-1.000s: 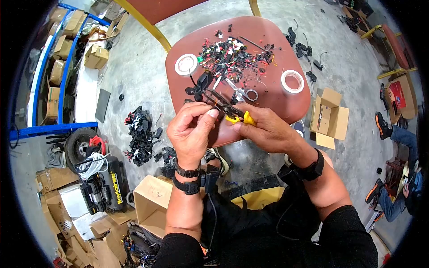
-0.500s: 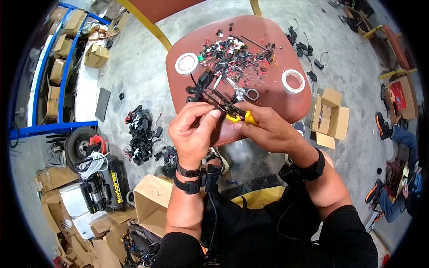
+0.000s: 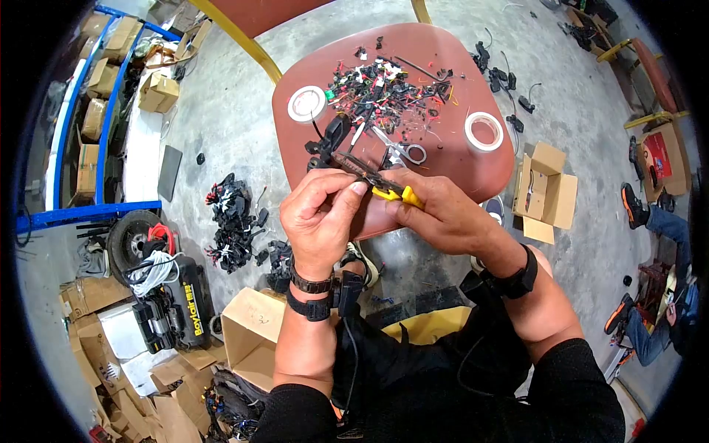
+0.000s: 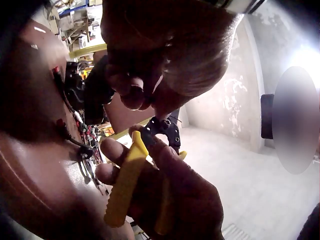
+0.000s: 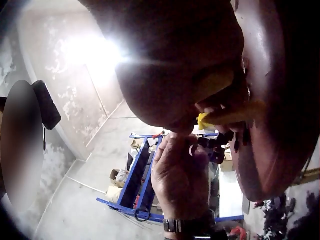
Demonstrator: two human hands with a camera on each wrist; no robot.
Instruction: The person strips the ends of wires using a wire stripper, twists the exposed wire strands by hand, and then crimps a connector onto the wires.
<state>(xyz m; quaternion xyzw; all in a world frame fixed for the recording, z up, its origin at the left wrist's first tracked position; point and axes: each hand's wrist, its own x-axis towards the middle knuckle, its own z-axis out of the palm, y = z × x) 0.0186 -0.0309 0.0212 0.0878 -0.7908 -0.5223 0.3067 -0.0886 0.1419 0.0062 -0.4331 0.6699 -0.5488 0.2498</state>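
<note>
Over the front of a red-brown chair seat point(image 3: 484, 173), my right hand point(image 3: 443, 214) grips wire strippers point(image 3: 399, 193) with yellow handles and a dark metal head. Their head points up and left, right at the fingertips of my left hand point(image 3: 319, 210). That hand pinches a thin wire between thumb and forefinger. A black connector point(image 3: 336, 134) on a cable shows just beyond its knuckles. In the left wrist view, the right hand's fingers lie around a yellow handle point(image 4: 125, 187). The wire's end is hidden by fingers and tool.
On the seat lie a heap of cut connector and wire scraps point(image 3: 380, 92), scissors point(image 3: 402, 151) and two tape rolls point(image 3: 484, 134) point(image 3: 306, 104). Open cardboard boxes point(image 3: 545, 193) point(image 3: 251, 332) and a pile of black connectors point(image 3: 233, 225) stand on the floor. A person's legs point(image 3: 650, 288) are at right.
My left hand has shifted slightly to the right, closer to the strippers. Both hands keep their holds, and the things on the seat stay where they were.
</note>
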